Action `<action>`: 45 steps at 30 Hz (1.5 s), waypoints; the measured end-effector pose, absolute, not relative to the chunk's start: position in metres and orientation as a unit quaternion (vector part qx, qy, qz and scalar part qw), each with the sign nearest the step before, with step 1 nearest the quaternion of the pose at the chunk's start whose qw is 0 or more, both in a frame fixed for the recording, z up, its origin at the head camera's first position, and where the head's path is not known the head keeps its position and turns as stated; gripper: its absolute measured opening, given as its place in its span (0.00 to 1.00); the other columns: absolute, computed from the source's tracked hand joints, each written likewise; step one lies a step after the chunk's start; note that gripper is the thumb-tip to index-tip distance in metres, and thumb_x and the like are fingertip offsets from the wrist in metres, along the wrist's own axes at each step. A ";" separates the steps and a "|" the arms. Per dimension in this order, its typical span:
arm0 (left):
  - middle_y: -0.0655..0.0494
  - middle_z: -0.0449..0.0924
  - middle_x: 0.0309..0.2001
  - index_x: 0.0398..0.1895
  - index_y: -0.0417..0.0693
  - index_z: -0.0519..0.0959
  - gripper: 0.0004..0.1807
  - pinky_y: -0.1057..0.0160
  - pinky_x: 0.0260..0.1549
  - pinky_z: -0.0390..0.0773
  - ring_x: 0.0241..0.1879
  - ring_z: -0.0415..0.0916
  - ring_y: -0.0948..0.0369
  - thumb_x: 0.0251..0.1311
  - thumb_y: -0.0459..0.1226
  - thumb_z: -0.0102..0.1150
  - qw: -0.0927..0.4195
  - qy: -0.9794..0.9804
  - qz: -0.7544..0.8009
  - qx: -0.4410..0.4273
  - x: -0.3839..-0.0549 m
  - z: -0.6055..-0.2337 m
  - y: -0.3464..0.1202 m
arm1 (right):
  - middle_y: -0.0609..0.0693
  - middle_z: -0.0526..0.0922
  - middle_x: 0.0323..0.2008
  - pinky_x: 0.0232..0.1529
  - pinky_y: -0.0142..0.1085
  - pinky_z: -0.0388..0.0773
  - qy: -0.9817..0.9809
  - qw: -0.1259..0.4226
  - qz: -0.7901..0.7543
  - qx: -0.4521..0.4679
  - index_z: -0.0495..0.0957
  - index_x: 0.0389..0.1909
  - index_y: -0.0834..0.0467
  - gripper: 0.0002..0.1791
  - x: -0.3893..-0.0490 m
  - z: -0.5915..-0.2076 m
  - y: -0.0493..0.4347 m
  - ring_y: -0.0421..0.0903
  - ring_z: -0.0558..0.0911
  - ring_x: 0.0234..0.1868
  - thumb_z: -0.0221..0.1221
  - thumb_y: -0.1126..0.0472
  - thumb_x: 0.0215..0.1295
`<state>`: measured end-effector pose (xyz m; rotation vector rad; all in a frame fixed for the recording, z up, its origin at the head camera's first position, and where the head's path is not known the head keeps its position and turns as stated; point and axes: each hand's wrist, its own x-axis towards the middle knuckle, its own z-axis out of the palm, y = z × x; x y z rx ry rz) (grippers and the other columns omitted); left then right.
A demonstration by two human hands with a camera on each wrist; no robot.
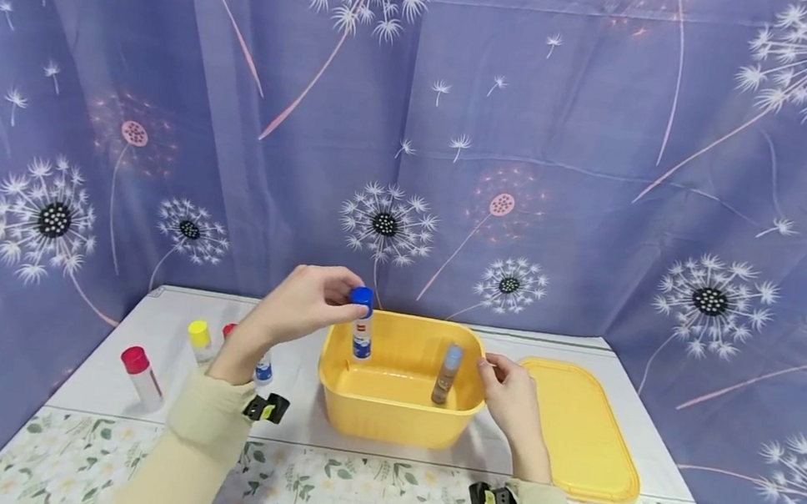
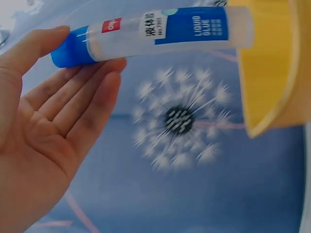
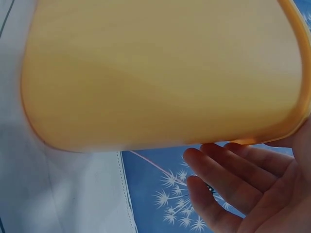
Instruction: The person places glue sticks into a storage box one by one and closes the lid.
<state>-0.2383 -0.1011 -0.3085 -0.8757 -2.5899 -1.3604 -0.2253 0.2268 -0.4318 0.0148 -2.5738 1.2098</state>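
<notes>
In the head view my left hand [image 1: 308, 305] pinches a liquid glue bottle [image 1: 362, 333] by its blue cap. The bottle hangs upright, cap up, over the left part of a yellow plastic box [image 1: 393, 423]. Seen from the left wrist, the clear glue bottle [image 2: 194, 28] has a blue label, and thumb and fingers grip the cap end. My right hand [image 1: 515, 404] holds the box's right rim; the right wrist view shows its fingers [image 3: 233, 167] along the outer wall, thumb mostly hidden. Inside the box, a light-blue-capped bottle [image 1: 447, 373] leans toward the right side.
A yellow lid [image 1: 578, 429] lies flat right of the box. On the left stand a red-capped bottle [image 1: 142, 378] and a yellow-capped bottle [image 1: 199, 340]; further bottles are partly hidden behind my left forearm. A patterned curtain [image 1: 457, 124] hangs behind the table.
</notes>
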 end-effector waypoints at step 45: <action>0.58 0.76 0.26 0.33 0.46 0.76 0.10 0.69 0.26 0.70 0.26 0.69 0.63 0.56 0.38 0.69 -0.095 -0.911 -0.274 -0.294 -0.293 -0.370 0.006 | 0.57 0.86 0.40 0.40 0.44 0.80 -0.892 0.148 0.428 0.000 0.80 0.53 0.66 0.18 -0.223 -0.429 0.226 0.51 0.84 0.40 0.55 0.58 0.72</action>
